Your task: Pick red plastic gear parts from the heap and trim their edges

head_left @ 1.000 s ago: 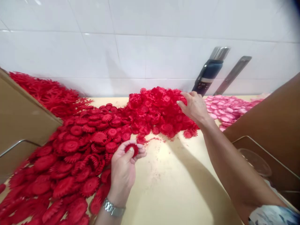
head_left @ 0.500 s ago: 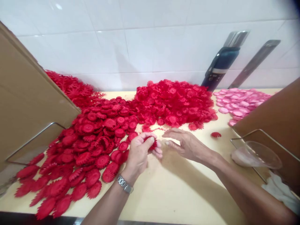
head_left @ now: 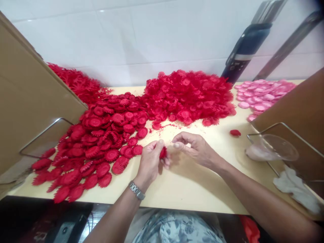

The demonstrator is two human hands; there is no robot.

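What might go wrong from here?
1. The left hand pinches a red piece, so its edge might crease.
2. The left red pile meets the middle red pile; pieces could get mixed.
3. The clear cup stands near the right forearm and might get knocked.

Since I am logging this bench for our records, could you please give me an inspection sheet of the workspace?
Surface: pale table; red crumbs before the frilly red heap.
Job's things: small red piece in hand; red disc heap at left.
Clutter: clear plastic container and crumpled white tissue at right; loose red piece.
Grip: left hand pinches the small red piece; right hand close by, contents unclear.
Cables: thin dark strands below the table's front edge, possibly cables.
Surroundings: tiled wall, blue bottle, pink disc heap.
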